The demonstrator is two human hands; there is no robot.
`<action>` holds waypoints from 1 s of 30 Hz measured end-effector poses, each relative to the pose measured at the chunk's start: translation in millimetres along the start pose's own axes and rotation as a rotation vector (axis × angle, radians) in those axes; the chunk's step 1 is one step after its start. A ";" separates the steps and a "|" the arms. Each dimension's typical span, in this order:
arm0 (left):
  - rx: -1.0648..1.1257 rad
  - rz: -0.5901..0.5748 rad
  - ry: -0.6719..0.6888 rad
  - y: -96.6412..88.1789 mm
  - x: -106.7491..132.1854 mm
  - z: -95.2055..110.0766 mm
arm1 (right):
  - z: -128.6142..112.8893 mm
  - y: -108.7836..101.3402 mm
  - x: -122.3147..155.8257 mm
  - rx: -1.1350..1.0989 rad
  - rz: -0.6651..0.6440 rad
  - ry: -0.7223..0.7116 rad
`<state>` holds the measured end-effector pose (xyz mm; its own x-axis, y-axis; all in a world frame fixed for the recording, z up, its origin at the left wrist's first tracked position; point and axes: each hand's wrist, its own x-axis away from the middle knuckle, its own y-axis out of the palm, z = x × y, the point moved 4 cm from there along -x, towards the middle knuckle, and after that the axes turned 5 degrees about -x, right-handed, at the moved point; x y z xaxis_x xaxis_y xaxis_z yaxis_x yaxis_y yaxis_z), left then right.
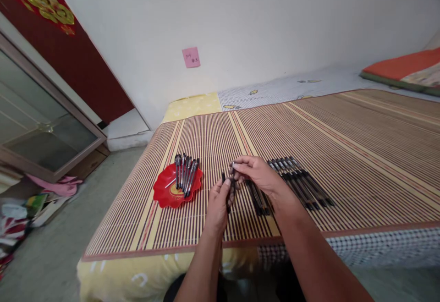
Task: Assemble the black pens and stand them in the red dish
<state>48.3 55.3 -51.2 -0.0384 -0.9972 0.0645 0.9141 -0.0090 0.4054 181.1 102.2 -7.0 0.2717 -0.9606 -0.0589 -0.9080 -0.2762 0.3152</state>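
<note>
My left hand [217,201] is closed around dark, slim pen parts, with a black end [223,177] sticking up past the fingers. Close beside it, my right hand [256,171] pinches a thin pen piece [233,166] with a shiny tip between thumb and forefinger. Fingers hide where these pieces meet. To the left, several clear-barrelled pens with black caps [187,173] lie across a red scalloped plate [160,193]. Black pens [257,201] rest under and beside my right hand. Farther right, several more pens [307,187] lie in a neat slanted row.
A striped bamboo mat [137,205] covers the bed, and its front edge runs just before me. Folded orange bedding [402,70] sits at the far right. A pink note [191,57] is on the wall. A glass-paned door [44,118] stands at the left.
</note>
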 end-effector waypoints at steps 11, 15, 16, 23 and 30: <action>-0.130 -0.067 0.021 2.1 -1.0 -1.0 | -31.0 -36.2 6.2 -0.281 0.389 -0.306; -0.160 -0.077 0.036 1.9 0.2 0.5 | -33.8 -40.5 6.5 -0.283 0.440 -0.375; -0.155 -0.077 0.032 1.9 0.4 0.4 | -34.4 -40.3 6.7 -0.288 0.446 -0.383; -0.139 -0.058 0.002 2.8 1.9 0.4 | -36.3 -35.2 8.2 -0.262 0.442 -0.365; -0.152 -0.065 0.017 3.4 2.5 1.8 | -34.9 -33.6 7.7 -0.235 0.423 -0.351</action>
<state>50.6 52.9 -48.1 -0.0942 -0.9952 0.0267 0.9606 -0.0838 0.2651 224.8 105.2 15.0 -0.2566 -0.9496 -0.1798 -0.8087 0.1090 0.5780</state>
